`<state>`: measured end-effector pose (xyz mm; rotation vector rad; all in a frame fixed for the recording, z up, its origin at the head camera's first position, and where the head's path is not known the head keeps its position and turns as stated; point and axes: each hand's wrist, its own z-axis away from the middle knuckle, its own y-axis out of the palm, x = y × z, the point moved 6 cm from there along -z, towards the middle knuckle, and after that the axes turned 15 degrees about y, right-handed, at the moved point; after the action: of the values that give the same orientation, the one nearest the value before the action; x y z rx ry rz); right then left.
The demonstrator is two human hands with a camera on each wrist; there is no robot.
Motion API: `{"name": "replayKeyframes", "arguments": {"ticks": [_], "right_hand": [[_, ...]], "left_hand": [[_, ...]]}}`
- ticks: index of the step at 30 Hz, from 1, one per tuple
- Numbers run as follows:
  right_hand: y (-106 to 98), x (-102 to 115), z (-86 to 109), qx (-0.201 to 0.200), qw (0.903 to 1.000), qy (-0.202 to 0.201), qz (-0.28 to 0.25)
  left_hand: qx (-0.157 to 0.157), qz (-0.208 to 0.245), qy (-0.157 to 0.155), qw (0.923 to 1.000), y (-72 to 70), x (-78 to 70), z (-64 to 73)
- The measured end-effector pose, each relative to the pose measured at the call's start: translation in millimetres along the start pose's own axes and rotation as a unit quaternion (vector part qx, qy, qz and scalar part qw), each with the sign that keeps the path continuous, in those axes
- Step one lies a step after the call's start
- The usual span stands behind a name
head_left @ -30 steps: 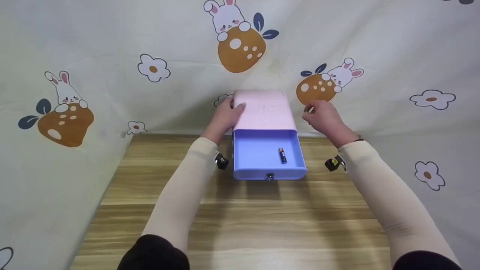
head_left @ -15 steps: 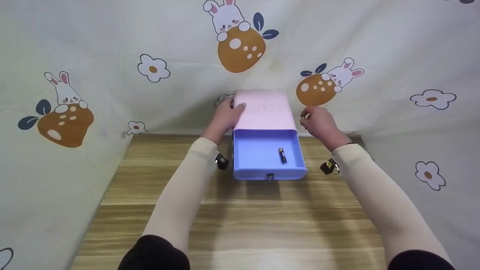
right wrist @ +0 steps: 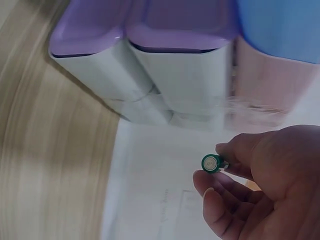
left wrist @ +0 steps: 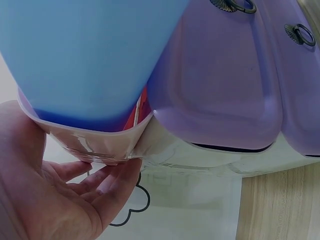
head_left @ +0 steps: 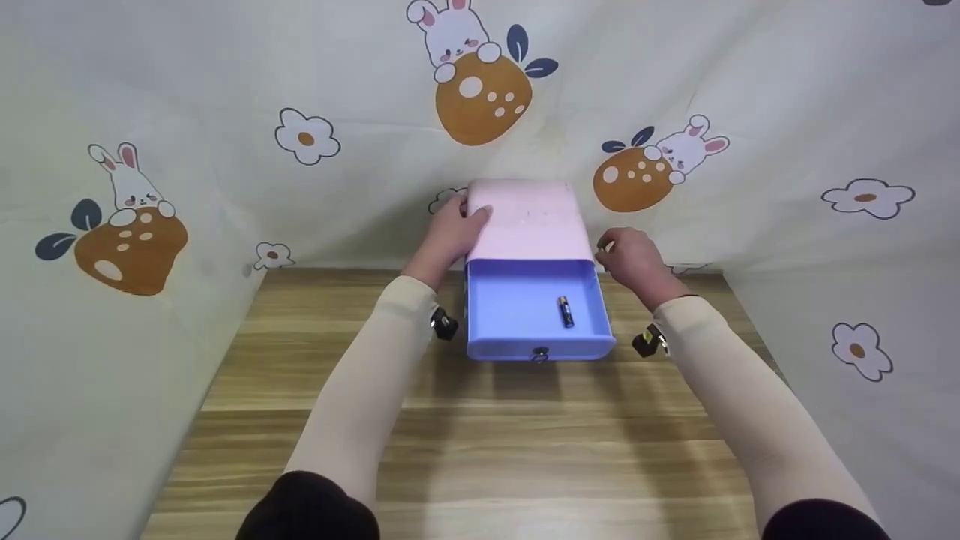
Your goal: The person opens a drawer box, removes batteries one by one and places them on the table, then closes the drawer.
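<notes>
A pink drawer casing (head_left: 529, 221) tops a small stack against the back cloth, its blue drawer (head_left: 510, 300) pulled out toward me. In that drawer lies a black battery (head_left: 565, 311) with a copper-coloured end. My left hand (head_left: 454, 231) holds the casing at its left edge, thumb on top and fingers against the side. To the right of the casing, and apart from it, is my right hand (head_left: 635, 261). In the right wrist view its thumb and fingers pinch a green battery (right wrist: 211, 163), seen end-on.
Two purple drawers (left wrist: 225, 75) with ring pulls, in white casings (right wrist: 185, 75), sit shut below the blue one. Something red (left wrist: 136, 115) shows in the gap beside the blue drawer. Wood-grain table (head_left: 480, 450) extends in front; patterned cloth (head_left: 360, 195) hangs behind and at the sides.
My right hand has come down and slightly left, nearer to the open drawer's right side. The left hand, the casing and the black battery have stayed where they were.
</notes>
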<state>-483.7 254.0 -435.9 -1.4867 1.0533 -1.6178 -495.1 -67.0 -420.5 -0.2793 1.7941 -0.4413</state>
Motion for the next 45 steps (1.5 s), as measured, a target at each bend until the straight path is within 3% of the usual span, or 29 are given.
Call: {"name": "replayKeyframes", "arguments": {"ticks": [12, 24, 45], "right_hand": [[20, -13, -8.6, 0.003, 0.9999, 0.01, 0.001], [39, -26, -13.0, -0.022, 0.9994, -0.026, -0.01], [75, -51, -23.8, 0.007, 0.9993, 0.032, -0.016]], "left_hand": [[-0.001, 0.002, 0.001, 1.0, 1.3, 2.1, -0.9], [-0.007, 0.002, 0.021, 0.9998, 0.0, 0.8, -2.1], [-0.005, 0.016, 0.005, 0.9998, 2.0, 4.0, -2.6]]}}
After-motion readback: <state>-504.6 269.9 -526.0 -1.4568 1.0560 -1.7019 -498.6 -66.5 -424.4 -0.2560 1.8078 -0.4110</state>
